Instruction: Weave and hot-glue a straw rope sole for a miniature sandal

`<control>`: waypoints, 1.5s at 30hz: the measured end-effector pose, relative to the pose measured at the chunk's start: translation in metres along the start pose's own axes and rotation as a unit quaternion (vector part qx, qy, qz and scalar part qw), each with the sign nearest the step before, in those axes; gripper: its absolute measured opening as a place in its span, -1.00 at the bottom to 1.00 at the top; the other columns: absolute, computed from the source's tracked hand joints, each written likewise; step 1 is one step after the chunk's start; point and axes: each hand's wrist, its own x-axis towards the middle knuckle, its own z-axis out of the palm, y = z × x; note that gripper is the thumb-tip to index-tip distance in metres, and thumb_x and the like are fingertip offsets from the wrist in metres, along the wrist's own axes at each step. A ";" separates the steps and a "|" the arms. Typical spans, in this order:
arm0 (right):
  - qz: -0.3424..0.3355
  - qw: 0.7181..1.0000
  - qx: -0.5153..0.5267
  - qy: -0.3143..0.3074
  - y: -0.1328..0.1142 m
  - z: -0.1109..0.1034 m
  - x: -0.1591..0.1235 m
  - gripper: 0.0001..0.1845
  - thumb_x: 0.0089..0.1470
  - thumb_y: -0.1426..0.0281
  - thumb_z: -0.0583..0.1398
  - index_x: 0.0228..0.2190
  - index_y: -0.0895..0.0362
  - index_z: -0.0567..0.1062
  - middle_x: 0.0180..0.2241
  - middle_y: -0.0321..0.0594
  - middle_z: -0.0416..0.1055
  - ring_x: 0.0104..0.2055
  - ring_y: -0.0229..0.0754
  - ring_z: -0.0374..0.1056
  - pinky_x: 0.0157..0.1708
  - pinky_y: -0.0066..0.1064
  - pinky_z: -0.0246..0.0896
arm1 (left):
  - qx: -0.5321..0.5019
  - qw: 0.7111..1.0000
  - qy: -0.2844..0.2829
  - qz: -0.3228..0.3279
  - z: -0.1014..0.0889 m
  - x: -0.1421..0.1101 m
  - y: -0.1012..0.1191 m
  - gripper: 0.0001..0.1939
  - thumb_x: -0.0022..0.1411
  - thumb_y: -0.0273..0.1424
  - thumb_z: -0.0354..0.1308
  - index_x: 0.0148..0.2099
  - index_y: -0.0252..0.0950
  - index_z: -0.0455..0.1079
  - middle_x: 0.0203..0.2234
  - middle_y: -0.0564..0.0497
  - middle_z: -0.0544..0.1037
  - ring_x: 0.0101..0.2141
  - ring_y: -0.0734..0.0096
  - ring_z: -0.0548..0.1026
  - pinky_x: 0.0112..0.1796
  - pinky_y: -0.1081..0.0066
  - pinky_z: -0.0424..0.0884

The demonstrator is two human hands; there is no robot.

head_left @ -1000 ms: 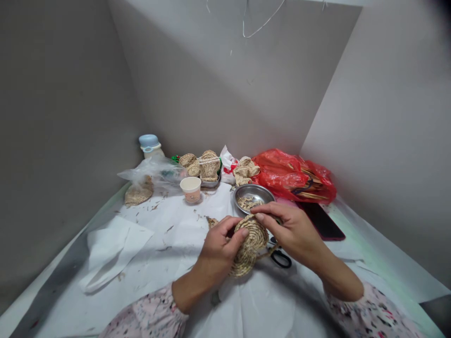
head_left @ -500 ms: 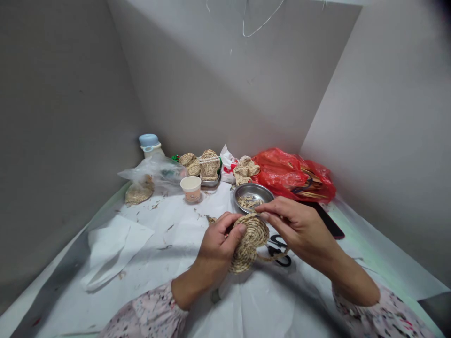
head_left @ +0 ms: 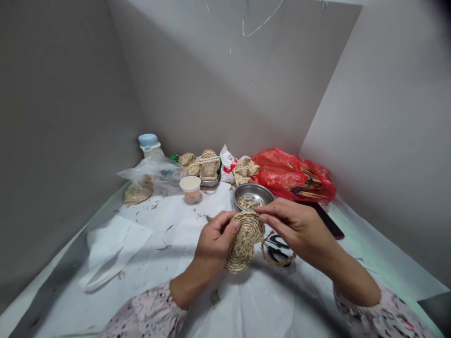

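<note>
Left hand (head_left: 215,239) gripping coiled straw piece (head_left: 245,241); right hand (head_left: 294,225) pinching its top edge, black-handled scissors (head_left: 278,255) just beside.

Tan coiled-cord piece (head_left: 245,239) with two rounded lobes, tilted upright above the white sheet, loose cord trailing rightward.

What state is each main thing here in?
Coiled tan straw piece, held by left hand and right hand
Round shiny metal bowl, uncovered, holding straw scraps
Pink-and-white paper cup, upright, uncovered
Cream bottle with blue lid, upright, lid on
Black-handled scissors, lying down
Crumpled red plastic bag, bulging, strips inside
Black rectangular device, flat, screen dark
</note>
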 end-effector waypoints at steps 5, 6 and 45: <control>-0.022 1.000 0.002 0.002 0.001 0.001 0.000 -0.77 0.24 0.41 0.13 -0.16 0.10 0.58 -0.27 -0.18 0.57 -0.26 -0.20 0.48 -0.23 -0.41 0.35 | -0.037 0.999 0.018 -0.019 0.000 0.001 -0.003 -0.71 0.16 -0.22 0.23 -0.15 -0.32 0.50 -0.30 -0.09 0.58 -0.29 0.25 0.49 -0.26 0.34 0.40; -0.022 1.000 0.001 0.001 0.001 0.001 0.000 -0.76 0.24 0.41 0.13 -0.15 0.10 0.58 -0.27 -0.18 0.58 -0.26 -0.20 0.48 -0.22 -0.41 0.35 | -0.046 0.998 0.019 -0.025 0.000 0.000 -0.003 -0.71 0.16 -0.23 0.23 -0.14 -0.32 0.50 -0.31 -0.08 0.58 -0.30 0.26 0.49 -0.27 0.35 0.40; -0.071 0.987 -0.086 0.113 0.007 0.025 -0.005 -0.77 0.22 0.44 0.18 -0.12 0.21 0.56 -0.34 -0.15 0.53 -0.32 -0.20 0.46 -0.28 -0.43 0.39 | -0.260 0.956 0.126 -0.059 0.005 0.008 -0.001 -0.70 0.01 -0.29 0.37 -0.23 -0.33 0.49 -0.40 -0.01 0.62 -0.34 0.31 0.56 -0.27 0.39 0.44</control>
